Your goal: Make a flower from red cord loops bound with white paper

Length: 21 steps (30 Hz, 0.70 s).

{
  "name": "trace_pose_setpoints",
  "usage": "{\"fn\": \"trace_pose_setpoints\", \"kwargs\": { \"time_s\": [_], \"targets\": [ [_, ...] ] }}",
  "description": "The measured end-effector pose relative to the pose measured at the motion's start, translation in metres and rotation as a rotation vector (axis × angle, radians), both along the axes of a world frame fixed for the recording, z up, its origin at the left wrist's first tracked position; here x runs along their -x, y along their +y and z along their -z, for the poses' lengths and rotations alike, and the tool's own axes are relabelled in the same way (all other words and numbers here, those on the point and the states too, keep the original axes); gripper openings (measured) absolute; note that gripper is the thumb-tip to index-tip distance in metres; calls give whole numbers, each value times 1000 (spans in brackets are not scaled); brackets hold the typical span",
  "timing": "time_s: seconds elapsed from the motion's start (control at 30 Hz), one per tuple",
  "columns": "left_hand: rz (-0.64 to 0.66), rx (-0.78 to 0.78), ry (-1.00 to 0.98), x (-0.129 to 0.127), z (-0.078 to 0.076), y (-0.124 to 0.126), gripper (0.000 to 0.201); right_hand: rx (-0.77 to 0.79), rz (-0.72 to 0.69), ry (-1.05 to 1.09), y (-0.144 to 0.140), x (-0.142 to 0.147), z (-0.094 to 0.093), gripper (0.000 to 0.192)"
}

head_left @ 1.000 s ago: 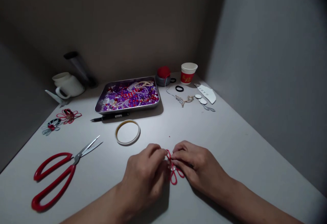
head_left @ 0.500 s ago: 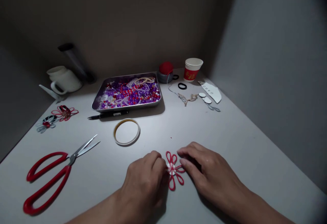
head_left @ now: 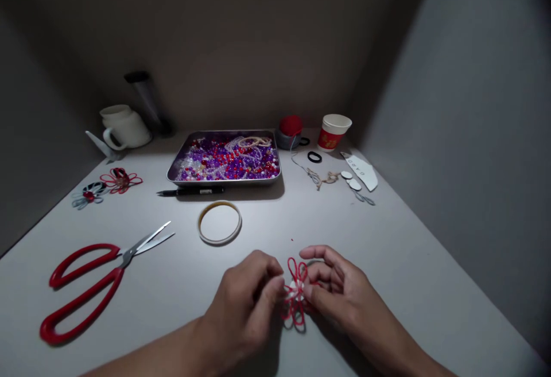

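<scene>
The left hand [head_left: 247, 302] and right hand [head_left: 342, 296] partly hide the side loops of a red cord flower [head_left: 298, 290], both forearms [head_left: 159, 347] cut off by the bottom edge; behind, a dark-topped tube [head_left: 148, 98] blurs and a paper cup's [head_left: 334, 132] gold print is illegible.

A flower of red cord [head_left: 298, 292], its slim open loops spreading around a small white disc [head_left: 294, 295], is held between the left hand [head_left: 247, 302] and right hand [head_left: 344, 302], apparently tilted just above the tabletop [head_left: 387, 251]; fingers hide some loops.
</scene>
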<state>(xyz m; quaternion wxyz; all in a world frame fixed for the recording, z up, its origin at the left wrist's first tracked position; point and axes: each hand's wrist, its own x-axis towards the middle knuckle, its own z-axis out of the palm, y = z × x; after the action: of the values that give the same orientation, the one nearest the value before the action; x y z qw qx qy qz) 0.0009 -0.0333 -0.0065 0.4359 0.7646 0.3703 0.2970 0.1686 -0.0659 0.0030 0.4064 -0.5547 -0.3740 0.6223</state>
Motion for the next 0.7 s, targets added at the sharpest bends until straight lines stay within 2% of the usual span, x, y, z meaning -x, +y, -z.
{"fn": "trace_pose_setpoints", "kwargs": {
  "time_s": [0.1,0.17,0.23,0.3,0.4,0.53,0.7],
  "targets": [
    [-108,438,-142,-3,-7,6,16,-29,-7,-54,-1,3,2,34],
    [-67,599,-198,-7,-9,9,19,-33,-15,-88,-2,6,2,35],
    [-20,677,-216,-10,-10,10,19,-35,-16,-107,-3,8,2,35],
    [-28,683,-204,-12,-8,10,19,-51,-24,-82,-4,8,2,33],
    [-102,604,-159,-12,-6,9,19,-83,-43,26,-6,7,2,30],
    [-133,529,-124,-9,-4,6,18,-43,-19,154,-7,6,4,37],
    [-55,488,-99,-9,-4,2,18,-69,-30,50,-5,8,3,44]
  ]
}}
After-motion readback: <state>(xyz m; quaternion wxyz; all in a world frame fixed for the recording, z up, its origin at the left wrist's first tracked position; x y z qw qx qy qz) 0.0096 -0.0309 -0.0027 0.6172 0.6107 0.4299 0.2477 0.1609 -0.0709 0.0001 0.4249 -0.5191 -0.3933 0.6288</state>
